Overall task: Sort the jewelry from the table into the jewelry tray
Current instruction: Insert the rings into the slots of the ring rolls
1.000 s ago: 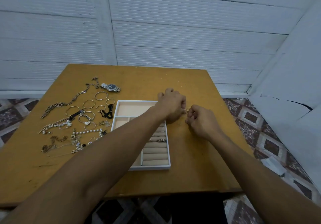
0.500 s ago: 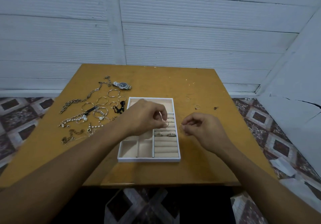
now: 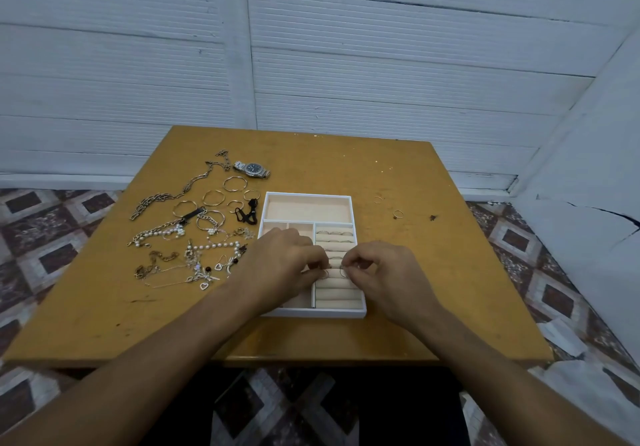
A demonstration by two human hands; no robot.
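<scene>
Both hands meet over the padded ring rolls (image 3: 337,294) in the near right section of the jewelry tray (image 3: 308,196). The left hand (image 3: 280,265) has its fingers curled, with thumb and forefinger tips pinching a thin metal ring (image 3: 324,274) right at the rolls. The right hand (image 3: 384,272) mirrors it, fingers curled and pinching a second thin ring (image 3: 343,272) just beside the first. Whether either ring is seated in a slot cannot be told. The tray is a shallow rectangle with a smooth white rim and a soft, matte peach lining. It has one wide compartment at the far end and small square cells on the left, partly under the left hand. A few slim bands (image 3: 336,233) already stand in the farthest row of rolls. The tray rests on a scuffed, ochre worktop (image 3: 346,161). Left of the tray lies a tangle of jewelry: a steel wristwatch (image 3: 252,169) with a dark round dial, thin wire hoops (image 3: 235,183), a chunky link chain (image 3: 152,203), a pearl strand (image 3: 214,246), a looped black cord (image 3: 247,212) and a small heart charm (image 3: 204,285). To the right of the tray, well apart from the hands, two small loose rings (image 3: 398,214) lie flat on the wood.
</scene>
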